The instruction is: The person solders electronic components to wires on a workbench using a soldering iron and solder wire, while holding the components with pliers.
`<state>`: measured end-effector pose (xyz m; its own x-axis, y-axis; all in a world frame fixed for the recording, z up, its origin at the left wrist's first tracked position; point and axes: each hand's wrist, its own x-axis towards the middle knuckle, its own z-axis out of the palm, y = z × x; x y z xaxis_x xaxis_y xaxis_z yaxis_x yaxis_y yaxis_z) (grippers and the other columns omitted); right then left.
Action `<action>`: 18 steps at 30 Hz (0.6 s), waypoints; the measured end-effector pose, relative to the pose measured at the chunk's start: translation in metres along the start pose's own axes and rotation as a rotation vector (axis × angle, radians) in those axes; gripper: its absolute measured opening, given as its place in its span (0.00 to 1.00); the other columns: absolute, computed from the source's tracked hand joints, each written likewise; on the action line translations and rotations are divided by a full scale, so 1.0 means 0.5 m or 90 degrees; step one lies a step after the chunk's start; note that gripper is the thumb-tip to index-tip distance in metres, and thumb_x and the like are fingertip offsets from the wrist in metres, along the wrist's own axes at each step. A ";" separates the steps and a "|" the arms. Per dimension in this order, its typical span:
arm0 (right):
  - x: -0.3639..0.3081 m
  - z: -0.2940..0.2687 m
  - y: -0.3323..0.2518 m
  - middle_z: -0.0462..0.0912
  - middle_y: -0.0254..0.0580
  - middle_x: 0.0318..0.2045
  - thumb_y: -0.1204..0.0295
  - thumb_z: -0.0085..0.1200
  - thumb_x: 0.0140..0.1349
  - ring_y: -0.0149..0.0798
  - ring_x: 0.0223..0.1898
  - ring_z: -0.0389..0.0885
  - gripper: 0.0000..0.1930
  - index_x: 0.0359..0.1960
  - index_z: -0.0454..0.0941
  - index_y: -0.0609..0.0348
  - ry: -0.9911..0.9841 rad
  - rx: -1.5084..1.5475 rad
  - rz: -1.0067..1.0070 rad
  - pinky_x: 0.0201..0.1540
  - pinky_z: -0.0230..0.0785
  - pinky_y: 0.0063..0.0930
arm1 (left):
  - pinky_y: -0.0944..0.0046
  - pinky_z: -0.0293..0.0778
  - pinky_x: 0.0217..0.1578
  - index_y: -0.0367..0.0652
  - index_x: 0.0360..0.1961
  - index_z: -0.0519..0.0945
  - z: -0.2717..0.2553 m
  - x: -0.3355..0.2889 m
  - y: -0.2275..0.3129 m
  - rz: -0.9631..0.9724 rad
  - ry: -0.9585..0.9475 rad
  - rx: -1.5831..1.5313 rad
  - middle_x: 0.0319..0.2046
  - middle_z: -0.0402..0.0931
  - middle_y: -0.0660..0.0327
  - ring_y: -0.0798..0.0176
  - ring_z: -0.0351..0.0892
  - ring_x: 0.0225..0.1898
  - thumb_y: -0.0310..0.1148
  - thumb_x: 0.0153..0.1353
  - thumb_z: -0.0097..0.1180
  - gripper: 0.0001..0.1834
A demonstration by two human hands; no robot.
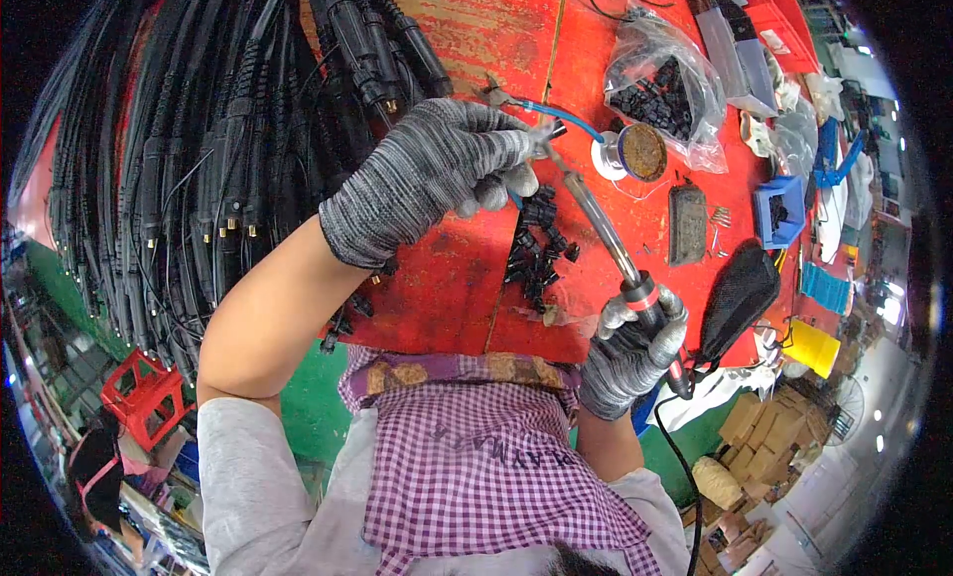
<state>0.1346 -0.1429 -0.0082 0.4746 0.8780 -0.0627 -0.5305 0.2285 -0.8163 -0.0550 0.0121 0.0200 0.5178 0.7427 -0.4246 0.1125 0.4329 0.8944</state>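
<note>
Wore striped grey gloves (369, 214) on both hands; pinched a small part (558, 129) in the left hand (437, 164), with thumb and fingers closed together and with most of the piece hidden; held it above the red table (427, 313), with a black end showing past the fingertips. Gripped a soldering iron (623, 260) in the right hand (635, 356), with fingers closed round the black handle, below a red band; slanted the metal shaft up and leftward, with the tip close to the small part (could not tell whether touching); trailed a black cord (693, 477) from the handle, down past the right forearm.

Had a loose pile of black connectors (539, 228) on the table, between the hands; had pliers (556, 111) with blue on the handles just beyond the left fingertips, near a spool (642, 152); saw past that a clear plastic bag (707, 157) of small black pieces; had a dark shallow tray (687, 225) right of the shaft, then a blue bin (781, 211) farther right; had a black pouch (740, 298) near the right hand. Saw thick bundles of black cables (199, 139) on the left, some with brass-coloured ends; wore a purple checked apron (496, 467).
</note>
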 end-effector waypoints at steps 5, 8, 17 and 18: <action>0.003 -0.042 -0.028 0.75 0.47 0.25 0.54 0.43 0.58 0.35 0.18 0.70 0.20 0.40 0.68 0.59 0.047 -0.022 -0.009 0.17 0.62 0.22 | 0.79 0.59 0.13 0.39 0.35 0.76 0.000 0.001 -0.012 0.016 0.009 0.001 0.19 0.74 0.66 0.79 0.64 0.12 0.39 0.57 0.46 0.14; 0.010 -0.062 -0.059 0.76 0.48 0.28 0.54 0.44 0.57 0.34 0.18 0.70 0.20 0.38 0.69 0.60 0.105 0.023 0.000 0.16 0.62 0.21 | 0.79 0.59 0.12 0.39 0.35 0.76 0.002 0.000 -0.010 0.033 -0.010 0.001 0.18 0.74 0.66 0.79 0.64 0.12 0.38 0.57 0.45 0.14; 0.061 -0.238 -0.143 0.73 0.38 0.18 0.53 0.43 0.57 0.31 0.14 0.69 0.20 0.36 0.69 0.59 0.178 -0.016 -0.053 0.12 0.59 0.19 | 0.78 0.56 0.11 0.36 0.37 0.75 0.020 0.003 -0.004 0.045 0.019 0.033 0.18 0.73 0.64 0.77 0.63 0.12 0.39 0.55 0.48 0.16; 0.066 -0.253 -0.149 0.73 0.37 0.18 0.53 0.44 0.57 0.30 0.14 0.69 0.19 0.35 0.70 0.58 0.225 -0.038 -0.060 0.11 0.59 0.19 | 0.78 0.58 0.12 0.37 0.36 0.75 0.018 -0.002 -0.006 0.040 0.019 0.023 0.19 0.74 0.64 0.77 0.65 0.13 0.38 0.55 0.48 0.15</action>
<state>0.2787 -0.1841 -0.0224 0.7382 0.6526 -0.1708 -0.4355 0.2678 -0.8594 -0.0483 0.0058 0.0191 0.4996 0.7825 -0.3715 0.1123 0.3667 0.9235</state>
